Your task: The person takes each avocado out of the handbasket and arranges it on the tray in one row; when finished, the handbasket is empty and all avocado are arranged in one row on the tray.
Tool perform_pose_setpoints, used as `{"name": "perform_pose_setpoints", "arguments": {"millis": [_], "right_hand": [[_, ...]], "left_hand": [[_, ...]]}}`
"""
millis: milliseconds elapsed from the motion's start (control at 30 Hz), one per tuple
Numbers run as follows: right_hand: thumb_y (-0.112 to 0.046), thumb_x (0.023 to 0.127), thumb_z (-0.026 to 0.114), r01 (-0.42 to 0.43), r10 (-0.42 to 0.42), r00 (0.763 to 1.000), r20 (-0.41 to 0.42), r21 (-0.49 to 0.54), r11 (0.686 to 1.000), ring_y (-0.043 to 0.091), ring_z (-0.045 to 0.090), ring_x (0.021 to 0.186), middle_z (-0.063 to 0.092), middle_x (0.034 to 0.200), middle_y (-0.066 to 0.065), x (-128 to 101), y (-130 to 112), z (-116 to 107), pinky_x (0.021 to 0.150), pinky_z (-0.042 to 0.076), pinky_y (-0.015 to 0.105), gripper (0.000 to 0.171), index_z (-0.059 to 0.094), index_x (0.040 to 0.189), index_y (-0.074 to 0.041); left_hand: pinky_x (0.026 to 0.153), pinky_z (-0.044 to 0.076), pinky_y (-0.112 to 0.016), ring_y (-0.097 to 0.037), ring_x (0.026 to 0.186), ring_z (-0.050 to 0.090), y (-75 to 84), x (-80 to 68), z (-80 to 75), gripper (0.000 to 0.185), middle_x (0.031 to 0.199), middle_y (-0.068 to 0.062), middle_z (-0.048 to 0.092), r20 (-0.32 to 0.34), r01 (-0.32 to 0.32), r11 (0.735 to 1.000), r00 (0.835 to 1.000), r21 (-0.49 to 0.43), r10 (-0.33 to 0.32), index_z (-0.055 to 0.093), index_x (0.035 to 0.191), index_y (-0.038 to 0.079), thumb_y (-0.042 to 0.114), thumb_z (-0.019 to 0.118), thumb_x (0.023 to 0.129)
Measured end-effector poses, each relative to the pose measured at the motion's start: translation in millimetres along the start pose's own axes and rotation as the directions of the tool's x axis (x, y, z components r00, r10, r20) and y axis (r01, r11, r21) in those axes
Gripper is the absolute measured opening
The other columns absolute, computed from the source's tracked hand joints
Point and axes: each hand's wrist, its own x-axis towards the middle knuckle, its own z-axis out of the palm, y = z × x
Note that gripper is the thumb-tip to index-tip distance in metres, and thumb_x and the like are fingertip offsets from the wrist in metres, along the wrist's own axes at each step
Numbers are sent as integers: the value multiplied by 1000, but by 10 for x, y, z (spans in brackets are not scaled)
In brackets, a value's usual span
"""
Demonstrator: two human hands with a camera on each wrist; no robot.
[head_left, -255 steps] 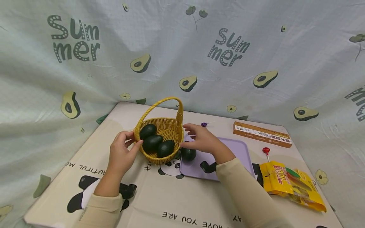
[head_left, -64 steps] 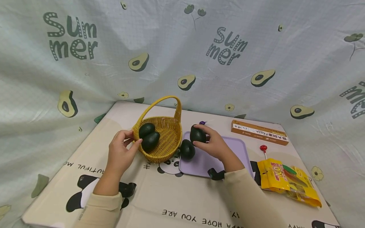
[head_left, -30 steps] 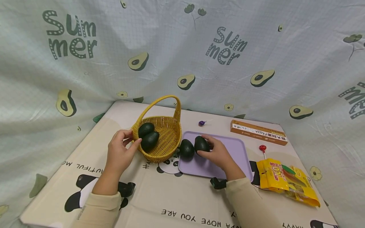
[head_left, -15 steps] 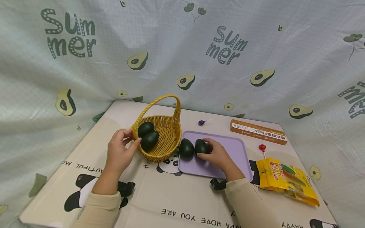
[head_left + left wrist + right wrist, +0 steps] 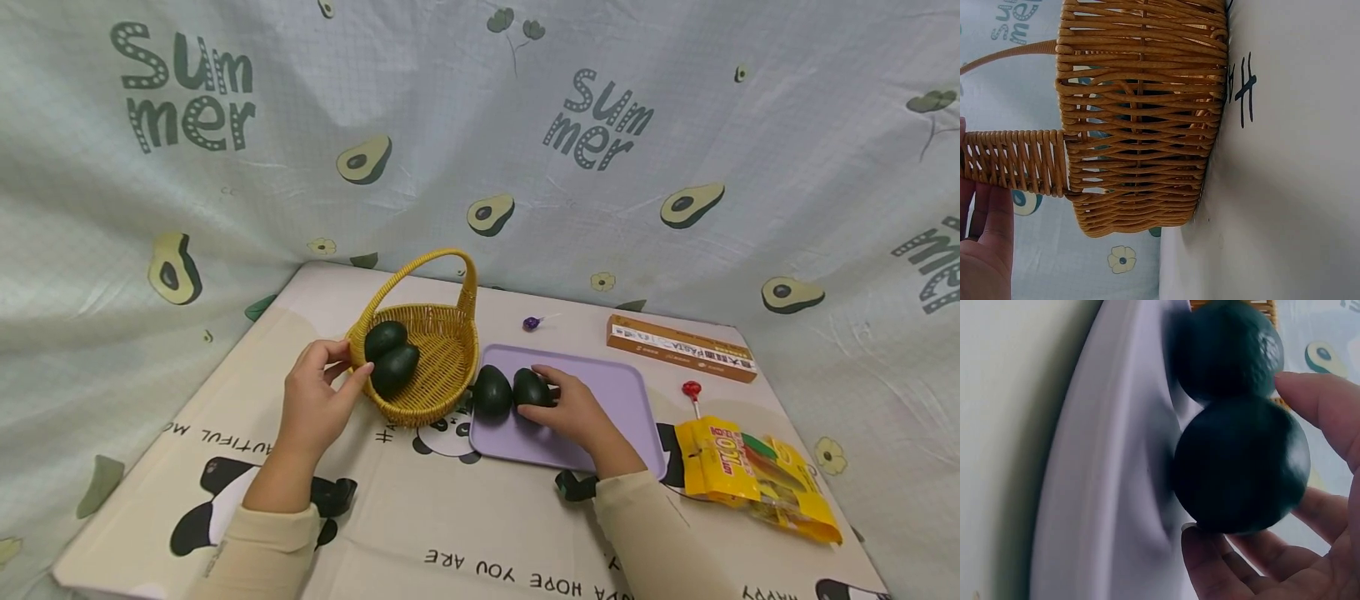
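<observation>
Two avocados (image 5: pixel 390 358) remain in the basket (image 5: pixel 442 379) gripped by the left hand (image 5: pixel 318 404), while the right hand (image 5: pixel 573 408) cups a third avocado (image 5: pixel 531 388) on the purple tray (image 5: pixel 615 400), so releasing it seems next.

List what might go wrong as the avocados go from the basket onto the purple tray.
1. The avocado in the right hand rests against the other avocado near the purple tray's left edge; a nudge on release might roll that one off.
2. The left hand holds only the basket's rim, so a hard pull could tip it and spill the two avocados inside.
</observation>
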Motion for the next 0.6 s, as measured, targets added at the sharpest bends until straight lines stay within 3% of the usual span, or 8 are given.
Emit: {"name": "perform_pose_setpoints", "arguments": {"millis": [600], "right_hand": [[-33, 86, 83, 35, -35, 999, -5, 40, 999, 34, 66, 120, 63, 141, 13, -24, 35, -36, 102, 56, 52, 70, 55, 147, -12]], "left_hand": [[99, 57, -22, -7, 104, 60, 16, -1, -2, 31, 114, -11, 62, -1, 7, 1000, 1000, 2, -7, 62, 114, -3, 4, 79, 89]]}}
